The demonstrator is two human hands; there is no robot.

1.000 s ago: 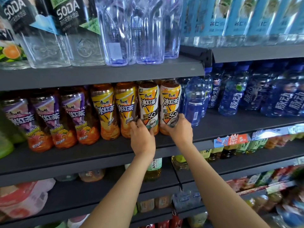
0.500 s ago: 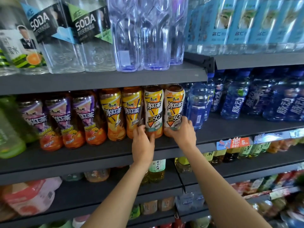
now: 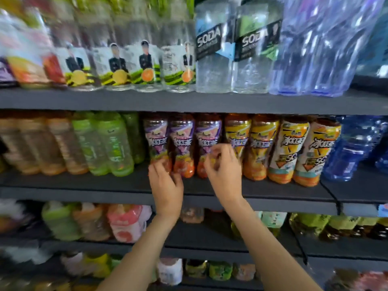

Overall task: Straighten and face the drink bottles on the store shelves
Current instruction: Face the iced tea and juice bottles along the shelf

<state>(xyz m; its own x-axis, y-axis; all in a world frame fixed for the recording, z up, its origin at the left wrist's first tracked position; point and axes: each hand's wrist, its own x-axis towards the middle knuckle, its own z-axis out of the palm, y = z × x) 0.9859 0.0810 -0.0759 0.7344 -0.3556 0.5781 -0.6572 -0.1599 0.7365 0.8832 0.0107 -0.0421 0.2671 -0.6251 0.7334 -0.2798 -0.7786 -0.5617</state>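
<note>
Three purple-label iced tea bottles stand side by side on the middle shelf (image 3: 273, 191). My left hand (image 3: 167, 185) curls its fingers around the base of the leftmost purple bottle (image 3: 156, 139). My right hand (image 3: 225, 171) covers the lower part of the rightmost purple bottle (image 3: 206, 135), fingers curled on it. The middle purple bottle (image 3: 182, 143) shows between my hands. To the right stand yellow-label iced tea bottles (image 3: 262, 143) and two white and orange bottles (image 3: 290, 148). The frame is motion-blurred.
Green tea bottles (image 3: 111, 143) and brown drinks (image 3: 31, 143) fill the shelf's left side, blue bottles (image 3: 352, 148) the right. The upper shelf holds clear soda bottles (image 3: 212, 59) and large water jugs (image 3: 319, 49). Lower shelves carry more drinks.
Both hands left the white and orange bottles and moved left to the purple-label bottles. The view swung left and slightly up along the shelves.
</note>
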